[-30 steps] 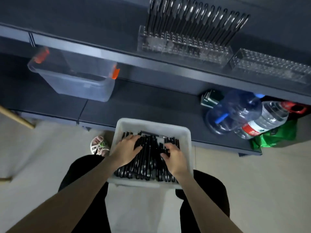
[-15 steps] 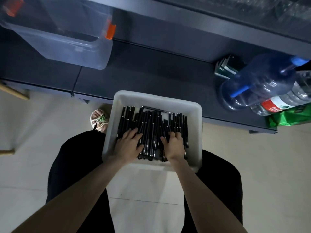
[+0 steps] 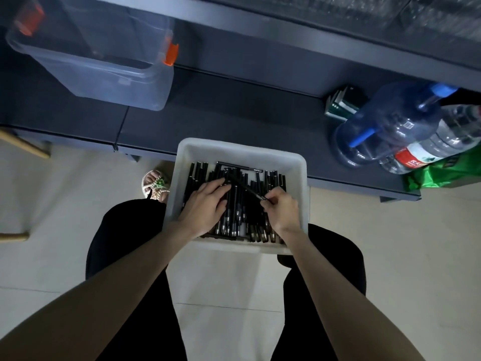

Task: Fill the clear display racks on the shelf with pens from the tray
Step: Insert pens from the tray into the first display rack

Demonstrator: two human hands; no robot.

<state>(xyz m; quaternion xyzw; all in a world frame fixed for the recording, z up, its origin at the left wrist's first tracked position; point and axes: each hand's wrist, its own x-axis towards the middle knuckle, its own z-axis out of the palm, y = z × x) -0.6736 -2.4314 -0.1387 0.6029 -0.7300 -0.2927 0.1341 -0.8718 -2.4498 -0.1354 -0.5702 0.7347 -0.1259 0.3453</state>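
Observation:
A white tray (image 3: 296, 162) rests on my lap, filled with several black pens (image 3: 239, 217) lying side by side. My left hand (image 3: 205, 207) lies flat on the pile with its fingers spread over the pens. My right hand (image 3: 281, 209) pinches one black pen (image 3: 247, 188) by its lower end; the pen slants up and to the left above the others. The clear display racks (image 3: 390, 14) show only as a blurred strip on the upper shelf at the top edge.
A clear storage bin (image 3: 104, 74) with orange clips stands on the lower dark shelf (image 3: 234, 108) at the left. Large water bottles (image 3: 395, 123), a green bag (image 3: 447, 170) and small boxes (image 3: 343, 102) crowd the shelf's right end. My sandalled foot (image 3: 154, 185) shows left of the tray.
The view has tilted down, so the racks have left the frame. My right hand went from lying on the pile to lifting one pen out by its end. My left hand stays on the pens.

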